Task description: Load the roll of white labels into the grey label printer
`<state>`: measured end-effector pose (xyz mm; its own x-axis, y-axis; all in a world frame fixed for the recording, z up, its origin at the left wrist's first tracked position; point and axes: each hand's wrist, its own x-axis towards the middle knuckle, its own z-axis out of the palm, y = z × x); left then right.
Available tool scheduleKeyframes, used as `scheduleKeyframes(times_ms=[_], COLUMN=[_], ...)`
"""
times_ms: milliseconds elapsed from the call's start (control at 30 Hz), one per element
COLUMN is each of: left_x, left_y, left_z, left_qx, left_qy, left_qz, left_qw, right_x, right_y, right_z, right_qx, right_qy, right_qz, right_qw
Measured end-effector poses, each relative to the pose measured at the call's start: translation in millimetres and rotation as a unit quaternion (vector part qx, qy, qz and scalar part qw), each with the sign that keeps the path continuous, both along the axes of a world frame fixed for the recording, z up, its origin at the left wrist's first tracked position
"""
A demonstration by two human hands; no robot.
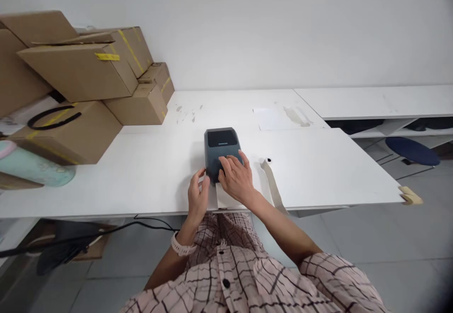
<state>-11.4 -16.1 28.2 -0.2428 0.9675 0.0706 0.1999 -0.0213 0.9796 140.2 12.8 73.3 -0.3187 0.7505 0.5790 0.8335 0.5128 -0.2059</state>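
Observation:
A dark blue-grey label printer with a black window at its far end stands on the white table, near the front edge. My right hand lies over its near right part, fingers spread and bent on the top. At the near left corner is my left hand, its thumb and fingers apart, the fingertips against or just beside the casing. A pale sheet or strip of paper lies at the printer's near end, partly under my right hand. To the right, a small paper roll trails a loose strip over the table edge.
Cardboard boxes are stacked at the left, with a black band on one. A mint-green bottle lies before them. A paper sheet lies farther back. Black cables hang below; a blue stool stands right.

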Motion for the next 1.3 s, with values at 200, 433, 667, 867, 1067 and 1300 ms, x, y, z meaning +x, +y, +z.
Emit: scheduleKeyframes(times_ms=[200, 433, 667, 867, 1067, 1300], left_x=[21, 19, 19, 0, -9, -5], left_y=[12, 16, 19, 64, 106, 128], left_z=[-2.5, -22.7, -2.9, 32.8, 8.1, -7.7], left_qx=[-0.015, 0.002, 0.052, 0.12, -0.051, -0.136], left_qy=[-0.058, -0.029, 0.041, 0.008, 0.073, 0.095], left_qz=[-0.019, -0.016, -0.008, -0.033, 0.029, -0.01], left_qw=[0.998, 0.999, 0.998, 0.992, 0.996, 0.986], right_x=[26, 31, 41, 34, 14, 25], right_y=[-12, -23, -14, 35, 127, 167], right_z=[-11.0, -53.6, -31.8, 19.3, 55.7, 77.3], right_qx=[-0.116, -0.215, -0.19, -0.14, -0.084, -0.034], right_qy=[0.253, 0.48, 0.465, 0.353, 0.311, 0.204], right_qz=[-0.02, -0.022, -0.01, -0.011, -0.047, -0.055], right_qw=[0.96, 0.85, 0.865, 0.925, 0.945, 0.977])
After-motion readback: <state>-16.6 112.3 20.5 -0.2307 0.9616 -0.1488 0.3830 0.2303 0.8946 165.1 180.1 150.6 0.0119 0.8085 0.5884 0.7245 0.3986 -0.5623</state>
